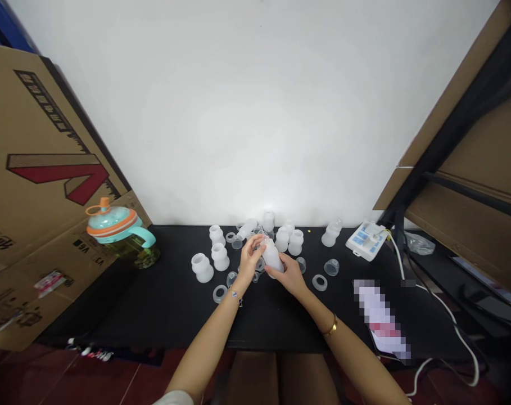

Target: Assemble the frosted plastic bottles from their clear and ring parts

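The left hand's [250, 257] fingers pinched the top of one white bottle [272, 259]; the right hand's [291, 274] fingers wrapped its lower part, above the counter [154, 309]. Three open bottles [220, 257] stood left, one ring [320, 289] lay right, and one pitcher [131, 239] stood far left.

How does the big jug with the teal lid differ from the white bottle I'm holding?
The jug is clearly larger and has a teal side handle; the bottle is small, with no handle in sight. The jug's body is see-through and greenish, while the bottle's is cloudy white. The jug stands on the black table; the bottle is tilted between your left hand and right hand. Both are containers.
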### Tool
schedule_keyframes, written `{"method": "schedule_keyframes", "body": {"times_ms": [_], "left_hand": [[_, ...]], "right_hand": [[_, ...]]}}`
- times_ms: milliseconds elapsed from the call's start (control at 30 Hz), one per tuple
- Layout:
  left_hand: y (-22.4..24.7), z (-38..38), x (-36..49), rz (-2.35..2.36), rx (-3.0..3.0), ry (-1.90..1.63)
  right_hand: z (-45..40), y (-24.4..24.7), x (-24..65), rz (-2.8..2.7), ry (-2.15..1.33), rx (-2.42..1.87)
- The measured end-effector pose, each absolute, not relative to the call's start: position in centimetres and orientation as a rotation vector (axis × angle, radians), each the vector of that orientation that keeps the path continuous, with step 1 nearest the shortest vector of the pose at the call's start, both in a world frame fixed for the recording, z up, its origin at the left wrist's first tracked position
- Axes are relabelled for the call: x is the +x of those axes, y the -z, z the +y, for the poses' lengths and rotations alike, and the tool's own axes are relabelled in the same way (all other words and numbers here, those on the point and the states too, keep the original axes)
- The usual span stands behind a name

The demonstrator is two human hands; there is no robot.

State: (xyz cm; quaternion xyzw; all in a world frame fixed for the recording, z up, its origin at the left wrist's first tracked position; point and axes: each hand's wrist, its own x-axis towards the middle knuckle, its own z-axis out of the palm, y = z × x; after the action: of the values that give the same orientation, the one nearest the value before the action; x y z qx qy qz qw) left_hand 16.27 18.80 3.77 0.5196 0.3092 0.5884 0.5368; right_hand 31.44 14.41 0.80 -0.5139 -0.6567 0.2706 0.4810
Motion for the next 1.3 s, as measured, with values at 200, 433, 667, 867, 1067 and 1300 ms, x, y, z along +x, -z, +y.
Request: {"method": "schedule_keyframes", "body": {"times_ms": [200, 433, 667, 867, 1067, 1300], "left_hand": [[-3.6, 19.0, 16.5, 0.848, 1.247, -1.414], [-3.7, 18.9, 16.4, 0.816, 1.224, -1.389], [-3.6, 18.8, 16.2, 0.767, 1.235, -1.355], [-3.7, 18.8, 16.3, 0.754, 1.242, -1.353], [-3.0, 19.2, 16.5, 0.802, 1.214, -1.426], [-2.9, 19.5, 16.6, 0.818, 1.233, -1.435]], "right_hand": [[14.2, -1.3, 31.4, -1.603, -0.675, -1.261], [14.2, -1.3, 31.4, -1.593, -0.686, -1.256], [14.3, -1.1, 31.4, -1.583, -0.665, -1.271], [14.4, -1.1, 31.4, -1.586, -0.662, -1.273], [14.4, -1.1, 31.4, -1.603, -0.670, -1.259], [14.5, -0.9, 31.4, -1.602, -0.677, -1.245]]}}
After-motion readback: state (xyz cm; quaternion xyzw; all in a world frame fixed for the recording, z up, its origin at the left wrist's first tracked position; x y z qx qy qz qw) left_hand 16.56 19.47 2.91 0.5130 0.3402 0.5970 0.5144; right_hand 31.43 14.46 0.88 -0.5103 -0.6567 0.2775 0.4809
